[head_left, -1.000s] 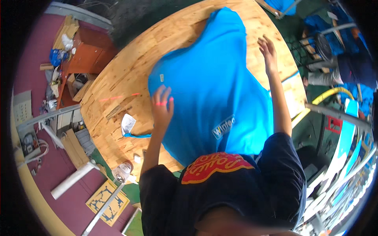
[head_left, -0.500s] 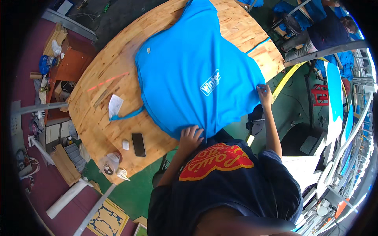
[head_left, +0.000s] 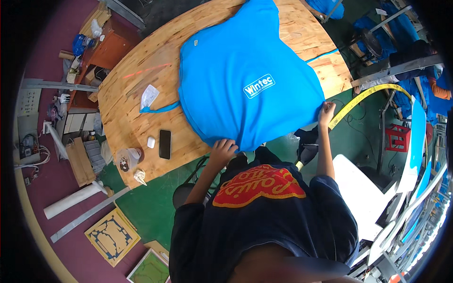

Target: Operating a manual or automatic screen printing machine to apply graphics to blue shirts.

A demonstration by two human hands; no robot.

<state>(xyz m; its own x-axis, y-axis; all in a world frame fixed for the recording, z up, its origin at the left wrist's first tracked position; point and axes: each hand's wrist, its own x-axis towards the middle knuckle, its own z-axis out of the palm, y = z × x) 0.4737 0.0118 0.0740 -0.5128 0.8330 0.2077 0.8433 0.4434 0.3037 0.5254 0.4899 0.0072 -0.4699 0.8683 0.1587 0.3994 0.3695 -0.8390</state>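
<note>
A large bright-blue fabric cover (head_left: 226,70) with a white printed patch lies spread over the wooden table (head_left: 127,108). Its near edge overhangs the table toward me. My left hand (head_left: 223,150) grips that edge near the middle, fingers bent over the cloth. At the cover's right corner my right hand (head_left: 326,113) is closed on the fabric in a fist-like pinch. Soft folds run up from the near edge between the hands. A blue strap (head_left: 163,108) trails from the cover's left side beside a small white paper slip (head_left: 149,96).
A black phone (head_left: 164,144), a small white case (head_left: 151,142) and a clear plastic cup (head_left: 127,159) stand on the table's left part. Yellow curved edging (head_left: 368,94) and a red stool (head_left: 397,137) are at the right. A co-worker's arm (head_left: 439,88) shows at the far right.
The view has shifted. The cover's creases around the printed patch have smoothed, and the patch now lies flatter. My right hand has closed more tightly on the corner; both hands keep to the near edge.
</note>
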